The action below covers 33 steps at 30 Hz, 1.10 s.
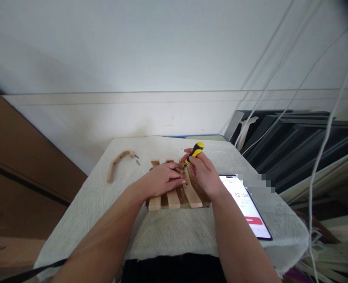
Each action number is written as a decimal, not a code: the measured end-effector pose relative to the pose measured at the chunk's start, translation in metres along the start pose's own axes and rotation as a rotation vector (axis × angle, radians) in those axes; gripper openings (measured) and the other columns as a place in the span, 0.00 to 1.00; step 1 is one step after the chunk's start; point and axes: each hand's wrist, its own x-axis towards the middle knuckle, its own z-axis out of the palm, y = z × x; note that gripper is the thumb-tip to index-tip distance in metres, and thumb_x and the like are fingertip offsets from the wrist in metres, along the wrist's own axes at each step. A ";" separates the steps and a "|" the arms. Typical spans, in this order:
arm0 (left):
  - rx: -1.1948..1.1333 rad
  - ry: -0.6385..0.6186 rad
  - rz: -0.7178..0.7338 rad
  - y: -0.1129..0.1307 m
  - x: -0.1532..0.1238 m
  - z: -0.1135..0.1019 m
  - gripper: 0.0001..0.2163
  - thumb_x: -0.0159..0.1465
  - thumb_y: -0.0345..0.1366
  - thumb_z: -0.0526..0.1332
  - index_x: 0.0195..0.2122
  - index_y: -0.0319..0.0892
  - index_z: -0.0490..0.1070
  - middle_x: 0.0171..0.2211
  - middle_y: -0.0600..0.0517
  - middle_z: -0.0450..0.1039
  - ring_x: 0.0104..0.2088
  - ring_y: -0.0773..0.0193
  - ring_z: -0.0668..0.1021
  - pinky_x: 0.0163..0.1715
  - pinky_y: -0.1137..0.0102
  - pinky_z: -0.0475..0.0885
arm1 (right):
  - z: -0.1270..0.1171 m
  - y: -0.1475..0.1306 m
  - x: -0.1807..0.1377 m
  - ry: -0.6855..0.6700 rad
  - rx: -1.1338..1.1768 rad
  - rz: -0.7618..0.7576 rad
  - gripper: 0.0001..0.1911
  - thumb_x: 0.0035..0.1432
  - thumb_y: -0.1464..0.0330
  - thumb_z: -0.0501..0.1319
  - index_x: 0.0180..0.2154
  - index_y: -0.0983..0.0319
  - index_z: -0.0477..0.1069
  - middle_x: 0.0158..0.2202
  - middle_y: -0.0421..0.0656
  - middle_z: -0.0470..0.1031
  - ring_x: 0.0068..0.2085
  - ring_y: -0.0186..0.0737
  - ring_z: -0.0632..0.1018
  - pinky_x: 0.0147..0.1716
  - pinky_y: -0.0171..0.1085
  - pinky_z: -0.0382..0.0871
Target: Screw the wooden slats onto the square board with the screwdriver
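Note:
My right hand (pixel 204 169) is closed around a yellow and black screwdriver (pixel 198 148). The tool is tilted, its shaft pointing down at the rightmost wooden slat (pixel 193 196). Flat across the slats lies my left hand (pixel 163 179), fingers stretched toward the screwdriver's tip. Light wooden slats, among them a middle slat (pixel 173 199) and a left slat (pixel 154 203), rest side by side over a darker brown wooden board (pixel 205 195). Whatever the tip touches is too small to make out clearly.
A curved wooden piece with holes (pixel 115 163) lies at the left, small screws (pixel 138 162) beside it. A phone showing a timer (pixel 244 204) is at the right on the white tablecloth (pixel 88 212). White cables (pixel 324 145) hang at the right; a wall stands behind.

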 end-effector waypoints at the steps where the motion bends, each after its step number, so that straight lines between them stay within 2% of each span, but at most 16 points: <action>1: 0.000 -0.002 0.001 0.000 0.000 0.000 0.16 0.69 0.40 0.51 0.38 0.39 0.77 0.46 0.45 0.71 0.48 0.61 0.72 0.52 0.65 0.66 | -0.001 -0.001 0.000 0.002 -0.033 -0.011 0.18 0.61 0.60 0.51 0.48 0.61 0.67 0.36 0.44 0.76 0.35 0.40 0.76 0.36 0.40 0.68; 4: 0.003 -0.010 0.001 0.000 0.000 -0.001 0.16 0.69 0.40 0.51 0.38 0.39 0.77 0.45 0.45 0.71 0.47 0.61 0.73 0.51 0.66 0.66 | -0.002 -0.003 0.002 0.035 -0.192 -0.090 0.18 0.60 0.59 0.53 0.47 0.62 0.69 0.37 0.46 0.77 0.35 0.41 0.76 0.35 0.39 0.67; 7: 0.009 -0.015 -0.007 0.000 0.000 -0.001 0.16 0.69 0.40 0.51 0.38 0.40 0.77 0.44 0.46 0.71 0.46 0.61 0.73 0.50 0.65 0.67 | 0.000 -0.005 0.004 0.072 -0.336 -0.161 0.15 0.60 0.59 0.55 0.41 0.62 0.71 0.34 0.46 0.77 0.33 0.41 0.75 0.32 0.38 0.66; 11: 0.009 -0.027 -0.009 -0.001 0.000 0.000 0.16 0.69 0.40 0.51 0.38 0.40 0.77 0.44 0.46 0.71 0.45 0.61 0.73 0.49 0.65 0.67 | 0.003 -0.004 0.004 0.099 -0.433 -0.176 0.13 0.61 0.60 0.54 0.35 0.61 0.71 0.29 0.43 0.74 0.30 0.39 0.73 0.31 0.37 0.64; 19: -0.035 -0.002 0.012 0.000 -0.001 0.000 0.15 0.69 0.40 0.51 0.38 0.41 0.77 0.45 0.46 0.72 0.47 0.61 0.73 0.51 0.64 0.66 | 0.005 -0.002 0.004 0.204 -0.355 -0.148 0.16 0.60 0.57 0.55 0.40 0.61 0.73 0.31 0.44 0.76 0.29 0.39 0.74 0.30 0.37 0.65; 26: -0.025 -0.007 0.012 -0.001 0.000 0.000 0.16 0.69 0.40 0.52 0.35 0.40 0.77 0.45 0.46 0.71 0.48 0.60 0.72 0.52 0.64 0.66 | 0.007 0.004 0.006 0.178 -0.370 -0.213 0.15 0.61 0.59 0.54 0.40 0.61 0.74 0.35 0.46 0.77 0.31 0.40 0.75 0.32 0.38 0.67; 33: -0.004 0.004 -0.007 -0.001 -0.002 0.001 0.15 0.68 0.41 0.52 0.39 0.42 0.78 0.43 0.46 0.70 0.46 0.61 0.72 0.50 0.64 0.67 | 0.007 0.000 0.004 0.171 -0.427 -0.260 0.13 0.60 0.61 0.56 0.40 0.61 0.74 0.35 0.46 0.78 0.33 0.40 0.76 0.33 0.37 0.67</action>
